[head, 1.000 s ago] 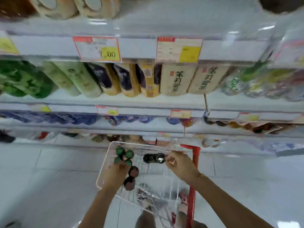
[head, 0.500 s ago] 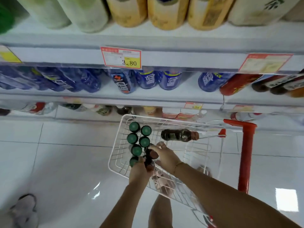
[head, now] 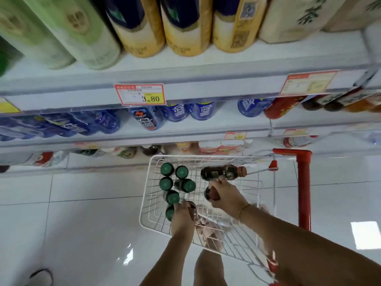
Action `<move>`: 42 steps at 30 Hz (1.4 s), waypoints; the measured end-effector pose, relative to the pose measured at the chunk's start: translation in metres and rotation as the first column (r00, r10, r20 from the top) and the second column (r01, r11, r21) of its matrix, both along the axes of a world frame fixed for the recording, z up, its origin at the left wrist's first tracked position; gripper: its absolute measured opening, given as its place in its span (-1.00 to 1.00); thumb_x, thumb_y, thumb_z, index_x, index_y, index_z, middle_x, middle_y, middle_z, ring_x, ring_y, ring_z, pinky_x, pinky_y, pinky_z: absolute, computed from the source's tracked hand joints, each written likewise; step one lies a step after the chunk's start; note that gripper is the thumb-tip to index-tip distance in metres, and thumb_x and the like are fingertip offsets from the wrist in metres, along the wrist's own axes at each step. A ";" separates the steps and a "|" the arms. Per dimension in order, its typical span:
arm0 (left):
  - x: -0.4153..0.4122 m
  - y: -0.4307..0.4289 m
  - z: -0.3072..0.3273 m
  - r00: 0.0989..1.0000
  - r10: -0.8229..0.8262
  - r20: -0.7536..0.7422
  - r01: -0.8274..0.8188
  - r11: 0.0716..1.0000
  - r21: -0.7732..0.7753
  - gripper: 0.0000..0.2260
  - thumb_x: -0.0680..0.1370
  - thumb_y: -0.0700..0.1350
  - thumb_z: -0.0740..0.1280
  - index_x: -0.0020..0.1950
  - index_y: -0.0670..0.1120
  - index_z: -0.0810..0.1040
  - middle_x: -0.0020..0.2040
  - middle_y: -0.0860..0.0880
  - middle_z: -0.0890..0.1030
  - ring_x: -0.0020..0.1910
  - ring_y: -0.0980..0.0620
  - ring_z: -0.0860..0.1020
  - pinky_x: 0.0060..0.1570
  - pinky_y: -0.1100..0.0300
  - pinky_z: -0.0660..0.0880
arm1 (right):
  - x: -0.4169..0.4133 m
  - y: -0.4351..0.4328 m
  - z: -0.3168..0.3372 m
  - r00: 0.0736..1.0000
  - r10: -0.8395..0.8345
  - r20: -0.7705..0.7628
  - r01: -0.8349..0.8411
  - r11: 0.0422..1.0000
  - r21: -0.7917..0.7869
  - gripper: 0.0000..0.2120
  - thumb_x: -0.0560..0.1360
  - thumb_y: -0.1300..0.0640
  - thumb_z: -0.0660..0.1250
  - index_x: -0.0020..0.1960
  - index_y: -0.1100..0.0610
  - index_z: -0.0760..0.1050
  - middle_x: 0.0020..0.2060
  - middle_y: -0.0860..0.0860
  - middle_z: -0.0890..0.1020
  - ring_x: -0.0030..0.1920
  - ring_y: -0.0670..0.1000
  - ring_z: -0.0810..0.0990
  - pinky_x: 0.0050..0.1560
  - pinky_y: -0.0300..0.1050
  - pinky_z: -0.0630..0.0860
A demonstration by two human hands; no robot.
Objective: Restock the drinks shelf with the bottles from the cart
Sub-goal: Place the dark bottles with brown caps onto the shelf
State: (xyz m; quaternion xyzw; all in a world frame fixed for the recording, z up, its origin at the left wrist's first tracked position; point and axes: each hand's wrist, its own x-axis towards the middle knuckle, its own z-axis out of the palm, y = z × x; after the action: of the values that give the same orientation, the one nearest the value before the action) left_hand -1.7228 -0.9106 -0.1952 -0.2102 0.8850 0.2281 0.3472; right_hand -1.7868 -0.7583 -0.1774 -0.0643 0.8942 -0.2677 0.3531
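A white wire cart basket [head: 145, 195] with a red handle [head: 303, 182] stands in front of the drinks shelf [head: 185, 81]. Several green-capped bottles [head: 174, 178] stand upright at its left. One dark bottle with a brown cap [head: 223, 172] lies on its side at the far right of the basket. My left hand [head: 183, 217] is closed around the top of a dark bottle [head: 192, 207] at the near left. My right hand [head: 225, 196] grips a brown-capped dark bottle [head: 211, 194] near the middle.
Large tea bottles [head: 144, 23] line the upper shelf, blue sports drinks [head: 144, 119] the shelf below, dark and red bottles [head: 329, 102] at right. A price tag [head: 140, 94] reads 3.80. White tiled floor [head: 72, 223] lies to the left; a shoe [head: 41, 276] shows at bottom left.
The view has dropped from the upper shelves toward the cart. My right hand has left the basket's far rim and closed on a brown-capped bottle. My left hand stays on a bottle.
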 end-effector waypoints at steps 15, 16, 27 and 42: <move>-0.026 0.079 0.242 0.805 0.195 -0.560 -0.098 0.975 0.199 -0.66 0.26 -0.12 0.54 -0.06 0.03 0.50 -0.04 0.02 0.48 -0.19 0.11 0.47 -0.29 0.43 0.36 | -0.002 0.167 0.257 0.830 -0.287 -0.479 0.141 0.938 -0.317 -0.63 0.24 -0.07 0.42 0.00 0.03 0.49 -0.15 -0.23 0.38 -0.16 -0.23 0.33 -0.12 -0.56 0.29; -0.027 0.085 0.266 0.762 0.198 -0.616 -0.090 0.975 0.203 -0.66 0.25 -0.13 0.55 -0.09 0.04 0.50 -0.06 0.03 0.49 -0.21 0.14 0.47 -0.30 0.44 0.36 | -0.005 0.180 0.280 0.806 -0.294 -0.514 0.122 0.932 -0.342 -0.61 0.23 -0.12 0.38 -0.01 0.03 0.49 -0.15 -0.23 0.39 -0.16 -0.24 0.33 -0.12 -0.54 0.29; -0.020 0.146 0.512 0.181 0.203 -0.962 0.070 0.973 0.218 -0.59 0.21 0.01 0.57 -0.13 0.26 0.40 -0.11 0.06 0.55 -0.12 0.21 0.55 -0.22 0.48 0.47 | -0.002 0.305 0.498 0.365 -0.434 -0.824 -0.141 0.849 -0.509 -0.66 0.24 -0.07 0.36 -0.01 -0.07 0.44 -0.15 -0.26 0.43 -0.06 -0.31 0.40 -0.01 -0.54 0.26; -0.130 0.294 0.595 -0.001 0.266 -0.964 0.394 0.886 0.244 -0.71 0.33 -0.15 0.51 -0.06 0.07 0.48 -0.10 0.07 0.47 -0.14 0.19 0.48 -0.18 0.45 0.39 | -0.070 0.385 0.588 -0.009 -0.377 -0.926 0.004 0.926 -0.377 -0.66 0.33 0.08 0.46 0.03 0.20 0.52 -0.12 0.01 0.44 -0.13 -0.17 0.34 -0.02 -0.59 0.25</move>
State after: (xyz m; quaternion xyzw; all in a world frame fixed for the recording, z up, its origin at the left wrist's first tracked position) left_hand -1.8525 -0.6163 0.3997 0.1445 0.7920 0.4908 -0.3329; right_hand -1.8565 -0.3734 0.4109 -0.1551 0.8371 -0.3086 -0.4243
